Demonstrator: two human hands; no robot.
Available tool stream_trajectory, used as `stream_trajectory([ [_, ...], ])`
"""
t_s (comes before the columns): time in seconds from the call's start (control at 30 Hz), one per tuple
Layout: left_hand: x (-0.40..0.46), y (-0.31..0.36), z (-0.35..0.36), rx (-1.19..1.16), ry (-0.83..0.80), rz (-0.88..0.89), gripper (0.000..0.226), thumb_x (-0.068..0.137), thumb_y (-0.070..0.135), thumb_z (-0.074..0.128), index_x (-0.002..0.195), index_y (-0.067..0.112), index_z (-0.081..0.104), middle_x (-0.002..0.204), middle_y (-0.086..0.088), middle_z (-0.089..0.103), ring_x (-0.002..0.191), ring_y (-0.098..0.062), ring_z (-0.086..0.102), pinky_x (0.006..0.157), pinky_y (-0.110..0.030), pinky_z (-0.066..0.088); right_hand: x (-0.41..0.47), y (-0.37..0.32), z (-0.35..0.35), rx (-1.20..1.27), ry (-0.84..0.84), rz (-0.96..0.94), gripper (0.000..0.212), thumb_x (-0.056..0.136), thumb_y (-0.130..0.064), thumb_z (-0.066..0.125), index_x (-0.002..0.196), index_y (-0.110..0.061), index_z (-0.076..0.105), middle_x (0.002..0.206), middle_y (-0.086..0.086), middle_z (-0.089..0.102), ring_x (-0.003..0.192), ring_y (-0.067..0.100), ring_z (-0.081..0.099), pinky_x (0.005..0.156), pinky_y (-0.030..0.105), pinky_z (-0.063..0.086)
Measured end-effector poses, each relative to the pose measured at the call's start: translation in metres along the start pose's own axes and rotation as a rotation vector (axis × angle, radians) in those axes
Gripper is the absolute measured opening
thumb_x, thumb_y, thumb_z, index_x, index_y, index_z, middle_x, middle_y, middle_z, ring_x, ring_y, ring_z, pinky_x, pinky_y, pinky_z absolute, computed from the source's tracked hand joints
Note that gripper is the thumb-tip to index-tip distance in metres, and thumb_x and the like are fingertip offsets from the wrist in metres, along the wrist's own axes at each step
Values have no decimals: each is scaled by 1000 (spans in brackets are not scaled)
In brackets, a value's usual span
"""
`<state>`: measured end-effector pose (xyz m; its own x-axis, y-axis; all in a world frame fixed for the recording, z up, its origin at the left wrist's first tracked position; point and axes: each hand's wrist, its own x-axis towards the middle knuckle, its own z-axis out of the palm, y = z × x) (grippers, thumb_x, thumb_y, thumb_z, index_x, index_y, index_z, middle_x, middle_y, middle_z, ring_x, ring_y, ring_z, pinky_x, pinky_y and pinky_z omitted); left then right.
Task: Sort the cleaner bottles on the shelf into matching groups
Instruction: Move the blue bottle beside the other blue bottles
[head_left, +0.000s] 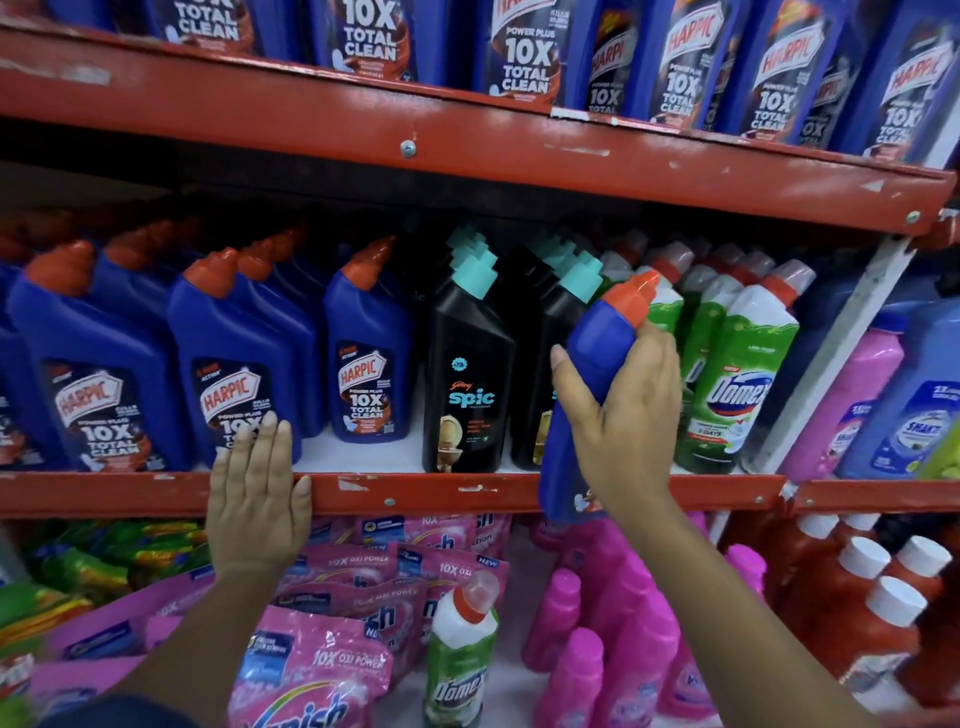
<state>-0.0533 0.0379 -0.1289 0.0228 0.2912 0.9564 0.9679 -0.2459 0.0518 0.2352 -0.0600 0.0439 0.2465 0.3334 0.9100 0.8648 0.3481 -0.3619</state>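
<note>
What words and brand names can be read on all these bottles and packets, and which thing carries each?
"HARPIC POWER PLUS 10X TOTAL CLEAN": blue bottles, middle and top shelves.
"Godrej spic": black bottle.
"Domex": green bottles, and one lone green bottle on the bottom shelf.
"10X OXI POWER": pink packets.
Held blue bottle in the right hand: label faces away.
Lilac bottles, small print: too blurred.
</note>
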Motion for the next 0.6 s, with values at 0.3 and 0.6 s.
stream_trajectory([
  [0.3,-1,-2,3,-10,7,17,55,104,35,17,153,11,17,161,4,5,148,-16,9,120,-37,8,-14,-94,50,292,-120,58,50,87,-47,60,102,0,53,94,12,55,91,32,54,81,46,44],
  [0.6,-2,-8,6,18,16,31,55,104,36,16,153,10,14,161,0,8,147,-18,13,120,-37,12,-6,-134,127,387,-228,200,56,81,-46,72,107,0,51,106,14,56,103,32,52,92,42,36],
])
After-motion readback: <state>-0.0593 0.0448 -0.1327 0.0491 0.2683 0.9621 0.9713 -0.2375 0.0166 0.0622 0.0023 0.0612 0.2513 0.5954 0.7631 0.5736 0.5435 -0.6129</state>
